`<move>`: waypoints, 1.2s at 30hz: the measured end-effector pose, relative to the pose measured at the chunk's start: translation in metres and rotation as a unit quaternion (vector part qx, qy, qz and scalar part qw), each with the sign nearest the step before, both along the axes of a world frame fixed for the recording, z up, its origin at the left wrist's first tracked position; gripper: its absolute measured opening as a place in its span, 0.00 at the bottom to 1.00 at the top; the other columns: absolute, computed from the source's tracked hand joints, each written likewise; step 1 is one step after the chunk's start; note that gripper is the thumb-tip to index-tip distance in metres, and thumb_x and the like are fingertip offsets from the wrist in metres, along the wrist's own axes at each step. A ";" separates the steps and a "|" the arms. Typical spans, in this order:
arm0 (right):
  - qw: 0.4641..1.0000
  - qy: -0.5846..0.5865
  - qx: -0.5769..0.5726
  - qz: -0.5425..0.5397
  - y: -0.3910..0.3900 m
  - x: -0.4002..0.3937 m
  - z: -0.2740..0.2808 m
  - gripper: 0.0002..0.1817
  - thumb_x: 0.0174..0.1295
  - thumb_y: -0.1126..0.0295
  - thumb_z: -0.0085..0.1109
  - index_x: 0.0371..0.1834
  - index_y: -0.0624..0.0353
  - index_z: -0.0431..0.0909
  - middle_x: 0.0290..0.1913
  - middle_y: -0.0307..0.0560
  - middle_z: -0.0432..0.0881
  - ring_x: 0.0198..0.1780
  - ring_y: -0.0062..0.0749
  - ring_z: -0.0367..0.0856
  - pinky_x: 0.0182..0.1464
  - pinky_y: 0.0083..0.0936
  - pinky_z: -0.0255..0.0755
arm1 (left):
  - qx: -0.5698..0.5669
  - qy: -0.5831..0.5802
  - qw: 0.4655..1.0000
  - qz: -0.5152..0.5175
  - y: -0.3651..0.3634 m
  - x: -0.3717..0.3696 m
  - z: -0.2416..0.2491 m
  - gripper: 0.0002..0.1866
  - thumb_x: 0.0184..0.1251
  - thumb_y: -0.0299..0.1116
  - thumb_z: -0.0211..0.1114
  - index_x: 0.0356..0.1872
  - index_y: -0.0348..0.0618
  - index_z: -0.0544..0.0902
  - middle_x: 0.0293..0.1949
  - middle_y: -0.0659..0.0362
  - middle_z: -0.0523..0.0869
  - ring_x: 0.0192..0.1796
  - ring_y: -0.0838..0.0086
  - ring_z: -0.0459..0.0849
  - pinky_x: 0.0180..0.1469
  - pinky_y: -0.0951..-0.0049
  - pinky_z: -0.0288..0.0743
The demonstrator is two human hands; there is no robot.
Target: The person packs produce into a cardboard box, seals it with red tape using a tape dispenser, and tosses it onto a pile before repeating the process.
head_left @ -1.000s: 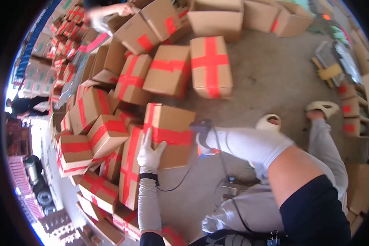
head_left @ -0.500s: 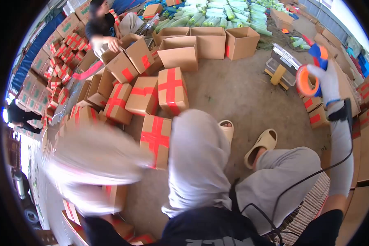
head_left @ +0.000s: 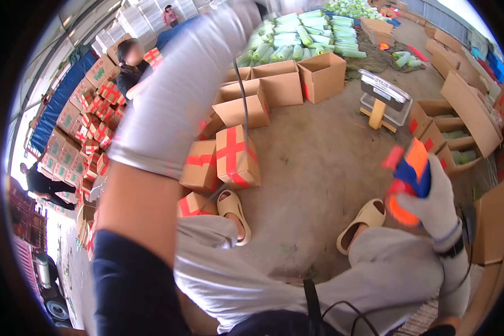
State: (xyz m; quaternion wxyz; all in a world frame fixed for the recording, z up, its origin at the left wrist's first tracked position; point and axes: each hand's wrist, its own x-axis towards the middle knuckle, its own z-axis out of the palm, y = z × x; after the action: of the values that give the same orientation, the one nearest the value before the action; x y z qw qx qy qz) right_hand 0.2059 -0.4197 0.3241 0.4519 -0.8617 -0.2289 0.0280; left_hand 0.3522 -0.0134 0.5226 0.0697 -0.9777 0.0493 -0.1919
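My right hand (head_left: 441, 204), in a pale glove, grips a tape dispenser (head_left: 413, 182) with an orange and blue body and red tape. It is above my bent right knee, slightly blurred. My left arm in a grey-white sleeve (head_left: 190, 89) reaches up across the view. At the top edge my left hand (head_left: 291, 4) is cut off and smeared, so its fingers cannot be made out. Beneath that arm stand a carton closed with crossed red tape (head_left: 228, 163), another taped carton (head_left: 195, 178) beside it, and a third (head_left: 190, 200) near my left sandal.
Several open cartons (head_left: 280, 89) stand ahead, before a heap of netted green vegetables (head_left: 297, 42). A scale (head_left: 383, 92) is at front right, near open cartons with produce (head_left: 459, 157). A person (head_left: 130, 67) is at left, another (head_left: 45, 185) farther off. Taped cartons (head_left: 98, 106) are piled behind.
My left arm has swung from the lower left up across the view. My right hand has come down and inward with the tape dispenser. My left leg has shifted left.
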 end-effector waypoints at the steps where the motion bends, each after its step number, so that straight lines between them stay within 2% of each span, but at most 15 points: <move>1: 0.998 0.054 0.033 0.017 -0.006 0.004 -0.006 0.48 0.43 0.66 0.82 0.72 0.65 0.71 0.59 0.46 0.83 0.59 0.29 0.80 0.64 0.30 0.74 | 0.001 0.121 0.992 0.042 0.026 0.009 -0.069 0.26 0.69 0.49 0.66 0.60 0.41 0.86 0.58 0.46 0.89 0.60 0.53 0.87 0.61 0.57 0.80; 4: 0.986 0.139 0.096 0.012 -0.008 0.014 -0.028 0.44 0.39 0.65 0.83 0.64 0.64 0.74 0.51 0.46 0.84 0.53 0.29 0.82 0.60 0.32 0.77 | -0.025 0.234 0.959 0.161 0.125 0.012 -0.242 0.35 0.69 0.48 0.65 0.75 0.48 0.74 0.71 0.46 0.81 0.71 0.50 0.80 0.72 0.54 0.74; 6: 0.976 0.200 0.082 -0.010 -0.009 0.036 -0.056 0.47 0.37 0.65 0.85 0.65 0.64 0.73 0.53 0.45 0.83 0.54 0.30 0.82 0.62 0.32 0.76 | -0.129 0.155 0.954 0.220 0.195 0.008 -0.328 0.36 0.66 0.42 0.68 0.76 0.47 0.72 0.71 0.45 0.80 0.72 0.49 0.79 0.74 0.55 0.73; 10: 0.915 0.382 0.070 -0.114 0.030 0.074 -0.085 0.50 0.29 0.73 0.82 0.66 0.62 0.72 0.52 0.39 0.80 0.53 0.27 0.79 0.62 0.29 0.74 | -0.011 0.200 0.929 0.311 0.294 0.062 -0.402 0.48 0.59 0.40 0.78 0.80 0.49 0.64 0.75 0.50 0.75 0.78 0.57 0.72 0.75 0.53 0.71; 11: 0.924 0.372 -0.029 -0.083 0.024 0.085 -0.094 0.51 0.29 0.71 0.82 0.66 0.62 0.71 0.52 0.39 0.81 0.53 0.27 0.79 0.62 0.30 0.74 | 0.021 0.205 0.930 0.306 0.324 0.074 -0.419 0.48 0.59 0.40 0.79 0.81 0.53 0.64 0.75 0.53 0.76 0.77 0.55 0.73 0.75 0.53 0.71; 12: 0.927 0.364 -0.062 -0.066 0.029 0.086 -0.095 0.50 0.39 0.67 0.82 0.71 0.60 0.69 0.56 0.45 0.82 0.57 0.35 0.81 0.63 0.34 0.75 | 0.003 0.240 0.897 0.371 0.323 0.082 -0.416 0.41 0.60 0.43 0.78 0.76 0.55 0.73 0.72 0.54 0.80 0.73 0.55 0.77 0.75 0.54 0.71; 13: 0.928 0.355 -0.097 -0.047 0.034 0.088 -0.095 0.49 0.48 0.64 0.81 0.76 0.57 0.67 0.61 0.51 0.83 0.61 0.43 0.83 0.65 0.37 0.76 | -0.048 0.186 0.935 0.299 0.386 0.094 -0.463 0.27 0.61 0.44 0.75 0.63 0.54 0.86 0.62 0.51 0.87 0.65 0.51 0.84 0.69 0.53 0.76; 14: 0.918 0.381 -0.089 -0.065 0.039 0.091 -0.097 0.50 0.48 0.63 0.82 0.77 0.59 0.66 0.62 0.49 0.82 0.63 0.39 0.81 0.66 0.36 0.74 | -0.053 0.135 0.948 0.282 0.400 0.106 -0.482 0.15 0.62 0.44 0.72 0.46 0.50 0.92 0.50 0.47 0.91 0.55 0.47 0.88 0.61 0.52 0.81; 16: 0.892 0.437 -0.071 -0.091 0.045 0.095 -0.095 0.53 0.47 0.63 0.83 0.78 0.63 0.65 0.65 0.45 0.78 0.65 0.31 0.77 0.69 0.32 0.70 | -0.071 0.145 0.968 0.190 0.373 0.087 -0.470 0.11 0.63 0.43 0.71 0.37 0.49 0.91 0.42 0.47 0.91 0.48 0.46 0.90 0.53 0.50 0.82; 21: 0.902 0.403 -0.142 -0.063 0.058 0.096 -0.091 0.53 0.47 0.67 0.79 0.80 0.63 0.64 0.66 0.48 0.79 0.67 0.34 0.77 0.71 0.32 0.69 | -0.065 0.106 0.992 -0.010 0.248 0.047 -0.491 0.15 0.67 0.47 0.70 0.31 0.46 0.87 0.32 0.48 0.88 0.39 0.47 0.88 0.44 0.50 0.81; 23: 0.919 0.377 -0.022 -0.108 0.070 0.082 -0.099 0.51 0.30 0.68 0.85 0.66 0.62 0.72 0.53 0.39 0.81 0.54 0.27 0.80 0.62 0.31 0.75 | -0.071 0.184 0.979 -0.048 0.193 0.040 -0.472 0.12 0.66 0.44 0.68 0.32 0.47 0.87 0.32 0.49 0.88 0.38 0.46 0.88 0.41 0.50 0.81; 26: 0.942 0.334 0.013 -0.011 0.057 0.070 -0.094 0.49 0.36 0.64 0.87 0.66 0.63 0.73 0.54 0.44 0.83 0.57 0.29 0.82 0.64 0.32 0.75 | -0.055 0.144 0.976 -0.152 0.095 0.016 -0.468 0.07 0.68 0.37 0.63 0.31 0.52 0.86 0.30 0.56 0.89 0.35 0.56 0.91 0.37 0.53 0.82; 29: 0.937 0.325 0.104 -0.078 0.047 0.051 -0.068 0.44 0.38 0.68 0.81 0.65 0.62 0.74 0.54 0.38 0.80 0.56 0.26 0.78 0.63 0.28 0.73 | -0.179 0.184 0.944 -0.206 -0.014 -0.009 -0.476 0.07 0.69 0.37 0.62 0.31 0.53 0.85 0.33 0.55 0.89 0.40 0.57 0.90 0.41 0.56 0.81; 35: 0.978 -0.031 -0.137 -0.157 -0.014 0.007 -0.026 0.46 0.43 0.70 0.76 0.72 0.63 0.70 0.54 0.43 0.80 0.54 0.30 0.78 0.62 0.30 0.74 | -0.175 0.253 0.931 -0.195 -0.199 -0.089 -0.491 0.07 0.69 0.32 0.62 0.38 0.52 0.89 0.41 0.57 0.92 0.47 0.60 0.92 0.48 0.57 0.86; 36: 0.986 -0.012 -0.077 -0.148 -0.027 0.001 -0.026 0.49 0.44 0.71 0.76 0.75 0.65 0.67 0.56 0.46 0.80 0.56 0.33 0.79 0.64 0.31 0.73 | -0.197 0.254 0.930 -0.178 -0.200 -0.094 -0.488 0.07 0.69 0.33 0.62 0.39 0.53 0.89 0.41 0.58 0.92 0.47 0.60 0.92 0.48 0.57 0.86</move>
State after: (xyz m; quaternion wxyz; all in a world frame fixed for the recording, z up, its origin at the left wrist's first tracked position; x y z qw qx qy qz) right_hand 0.2074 -0.4469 0.2976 0.3804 -0.9187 -0.1018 -0.0319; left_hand 0.2581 -0.2132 0.0347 -0.1745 -0.9631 0.1994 0.0475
